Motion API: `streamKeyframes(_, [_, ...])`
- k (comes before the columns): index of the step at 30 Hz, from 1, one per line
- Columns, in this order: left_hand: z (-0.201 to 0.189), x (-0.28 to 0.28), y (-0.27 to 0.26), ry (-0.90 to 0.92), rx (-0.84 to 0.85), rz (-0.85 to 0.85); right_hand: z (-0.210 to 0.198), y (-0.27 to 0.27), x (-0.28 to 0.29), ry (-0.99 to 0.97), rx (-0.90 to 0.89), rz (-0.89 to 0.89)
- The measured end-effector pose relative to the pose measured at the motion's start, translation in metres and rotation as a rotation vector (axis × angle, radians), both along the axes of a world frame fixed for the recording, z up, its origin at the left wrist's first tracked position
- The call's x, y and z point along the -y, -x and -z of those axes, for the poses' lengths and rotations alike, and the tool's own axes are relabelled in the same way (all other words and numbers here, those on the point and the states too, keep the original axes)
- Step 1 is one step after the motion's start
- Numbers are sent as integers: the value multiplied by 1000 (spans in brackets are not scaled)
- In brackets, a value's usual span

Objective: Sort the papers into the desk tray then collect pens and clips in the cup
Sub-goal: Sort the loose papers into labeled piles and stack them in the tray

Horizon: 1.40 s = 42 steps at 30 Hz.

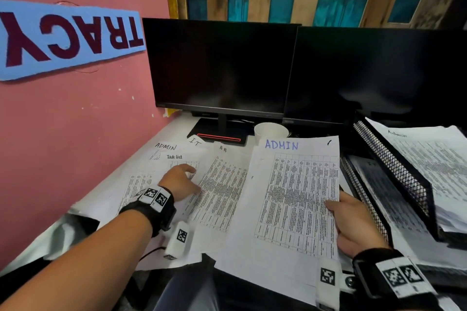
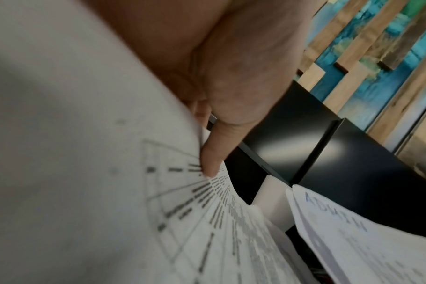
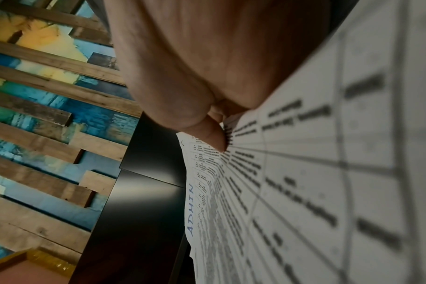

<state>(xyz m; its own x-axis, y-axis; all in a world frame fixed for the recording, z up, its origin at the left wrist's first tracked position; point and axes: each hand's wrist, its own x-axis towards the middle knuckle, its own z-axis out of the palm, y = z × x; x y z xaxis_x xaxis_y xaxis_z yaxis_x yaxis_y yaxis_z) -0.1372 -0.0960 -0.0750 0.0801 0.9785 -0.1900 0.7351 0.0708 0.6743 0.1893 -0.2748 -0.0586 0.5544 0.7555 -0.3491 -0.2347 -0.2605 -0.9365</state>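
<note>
A printed sheet headed ADMIN (image 1: pixel 293 197) is held tilted above the desk; my right hand (image 1: pixel 340 207) pinches its right edge, thumb (image 3: pixel 214 138) on top and the other fingers hidden beneath. Several more printed papers (image 1: pixel 219 189), headed ADMIN, I-T and H-R, lie spread over the desk at the left. My left hand (image 1: pixel 187 179) is on them and pinches a sheet (image 2: pixel 207 221) that curls up against the palm, thumb (image 2: pixel 210 163) on its printed face. The black mesh desk tray (image 1: pixel 394 166) stands at the right with paper stacks (image 1: pixel 429 159) in its tiers. A white cup (image 1: pixel 270 131) stands behind the papers.
Two dark monitors (image 1: pixel 222 65) stand at the back, one on a stand with a red stripe (image 1: pixel 218 137) beside the cup. A pink wall (image 1: pixel 75 121) borders the desk on the left. No pens or clips show.
</note>
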Motion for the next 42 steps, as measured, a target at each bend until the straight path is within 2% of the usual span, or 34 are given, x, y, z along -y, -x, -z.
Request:
streamKeyframes(5, [-17,5,11,-206,148,-67,2,-6,2,2,-6,-9])
streamKeyframes(9, [-38,10,23,-347,142,-54,4,-8,1,6,-12,-5])
streamKeyframes(11, [-46,8,29,-387,191,-77,4,-7,0,5,-9,-10])
streamKeyframes(15, [-72,11,35,-393,401,-146,4,-3,-3,-15,-7,-26])
streamKeyframes(17, [-86,18,36,-384,586,-187,4,-3,-4,-34,-17,-24])
streamKeyframes(19, [-96,24,33,-339,782,-227,3,-2,-5,-61,-37,-24])
streamKeyframes(21, [-95,30,24,-252,887,-230,1,1,-6,-101,-63,-24])
streamKeyframes(24, [-76,42,3,-98,880,-176,-1,6,-9,-168,-157,-3])
streamKeyframes(28, [-40,56,-29,33,733,-60,-1,14,-12,-217,-292,3])
streamKeyframes(31, [-20,65,-48,122,694,14,2,17,-12,-238,-322,-12])
streamKeyframes(35, [-11,74,-61,71,629,45,6,17,-12,-254,-317,-27])
streamKeyframes(39, [-11,75,-66,-13,639,43,5,15,-11,-240,-298,-150])
streamKeyframes(42, [-11,76,-64,-47,614,85,15,13,-16,-188,-154,-190])
